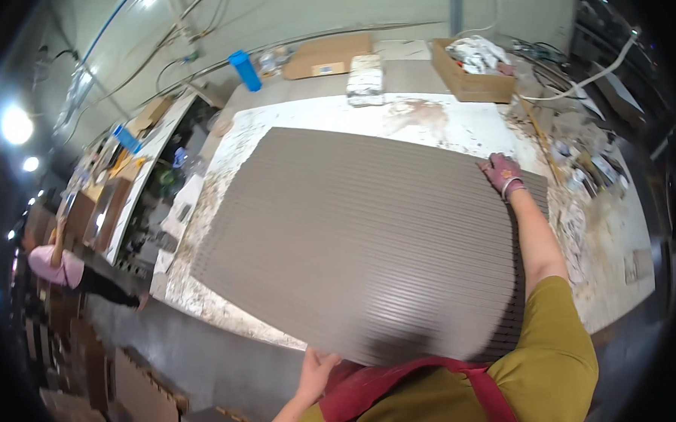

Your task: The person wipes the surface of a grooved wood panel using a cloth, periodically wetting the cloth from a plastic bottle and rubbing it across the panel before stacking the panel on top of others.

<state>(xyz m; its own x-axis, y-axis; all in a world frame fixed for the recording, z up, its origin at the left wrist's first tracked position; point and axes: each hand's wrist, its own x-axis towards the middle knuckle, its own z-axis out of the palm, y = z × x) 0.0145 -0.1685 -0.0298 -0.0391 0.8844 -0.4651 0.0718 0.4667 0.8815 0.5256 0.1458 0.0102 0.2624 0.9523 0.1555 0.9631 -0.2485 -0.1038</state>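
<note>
A large grey-brown panel [339,226] with fine parallel grooves lies at an angle across the white worktable. My right hand [502,175], in a pinkish-purple patterned glove, reaches over to its far right edge, with the fingers bent over that edge. Close to my body, my bare left hand [315,369] is at the near edge, fingers curled in against the panel. Part of that grip is hidden by the angle. A dark shadow falls across the near part of the panel, and its near right corner is partly covered by my arm and red apron [383,382].
The stained white tabletop [233,151] borders the panel. Behind it are a blue bottle [245,70], brown cardboard [327,57], a whitish block [365,80] and a cardboard box [474,77] holding rags. Clutter lines the right side. A person in pink [57,265] stands at another bench.
</note>
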